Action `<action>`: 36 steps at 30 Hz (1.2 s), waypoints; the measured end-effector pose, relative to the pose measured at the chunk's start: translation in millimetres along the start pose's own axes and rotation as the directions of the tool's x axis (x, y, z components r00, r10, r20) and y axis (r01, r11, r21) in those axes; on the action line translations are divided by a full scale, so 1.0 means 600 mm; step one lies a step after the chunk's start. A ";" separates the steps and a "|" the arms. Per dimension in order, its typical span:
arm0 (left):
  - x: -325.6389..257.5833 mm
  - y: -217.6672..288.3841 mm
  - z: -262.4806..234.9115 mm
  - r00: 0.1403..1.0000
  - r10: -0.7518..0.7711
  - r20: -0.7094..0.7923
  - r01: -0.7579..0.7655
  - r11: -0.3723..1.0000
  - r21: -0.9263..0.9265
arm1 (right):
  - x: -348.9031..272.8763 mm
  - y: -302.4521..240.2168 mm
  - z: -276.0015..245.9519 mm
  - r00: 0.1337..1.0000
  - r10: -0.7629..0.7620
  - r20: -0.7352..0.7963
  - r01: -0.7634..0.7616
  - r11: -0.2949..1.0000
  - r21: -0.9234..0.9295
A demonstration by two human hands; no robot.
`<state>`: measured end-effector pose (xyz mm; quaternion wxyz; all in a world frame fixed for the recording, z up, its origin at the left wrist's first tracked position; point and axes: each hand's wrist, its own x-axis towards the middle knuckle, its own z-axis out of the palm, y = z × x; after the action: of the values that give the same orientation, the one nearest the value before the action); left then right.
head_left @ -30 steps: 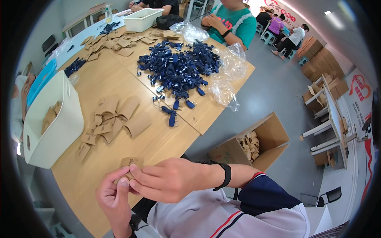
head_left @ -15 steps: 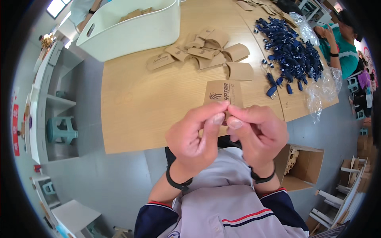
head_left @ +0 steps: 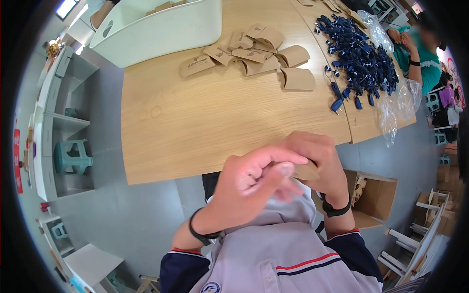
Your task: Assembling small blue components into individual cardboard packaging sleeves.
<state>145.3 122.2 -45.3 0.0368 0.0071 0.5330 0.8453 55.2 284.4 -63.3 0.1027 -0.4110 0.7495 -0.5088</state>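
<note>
Low in front of me, at the table's near edge, my right hand (head_left: 317,158) is curled around a small brown cardboard pillow box (head_left: 308,171), mostly hidden by my hands. My left hand (head_left: 251,183) is beside it, index finger stretched toward the box and thumb apart. Its other fingers are blurred, and nothing shows in its grip. Whether the left fingertip touches the box is unclear. Farther off on the table lies a loose pile of similar brown pillow boxes (head_left: 254,54), some curved into shape, some with dark print.
A white tub (head_left: 161,41) with brown pieces stands at the table's (head_left: 220,127) far left. To the right are a heap of dark blue cabled items (head_left: 359,58) and clear plastic bags (head_left: 389,117). An open carton (head_left: 376,198) sits below right. A person in green (head_left: 415,53) is at the far right.
Both hands have come down toward me, and the flat printed cardboard has left the table's middle. My left fingers have opened from their pinch; the right hand has turned around the cardboard.
</note>
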 end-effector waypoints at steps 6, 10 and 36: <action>0.036 0.021 -0.046 0.945 0.014 0.326 -0.190 0.837 0.514 | -0.011 0.012 -0.007 0.865 0.162 0.475 -0.403 0.787 0.466; 0.078 0.030 -0.047 0.773 -0.114 0.624 -0.259 0.842 0.474 | -0.004 0.016 0.005 0.719 0.062 0.693 -0.540 0.677 0.500; 0.236 0.331 -0.266 0.822 0.546 0.161 -0.138 -0.084 0.987 | -0.019 0.083 -0.163 0.983 0.021 -0.184 -0.138 0.746 -0.652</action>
<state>-14.9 -96.7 61.0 -0.2783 0.0428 0.9381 0.2014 -18.8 366.4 -63.3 -0.0902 -0.3449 0.9035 -0.2378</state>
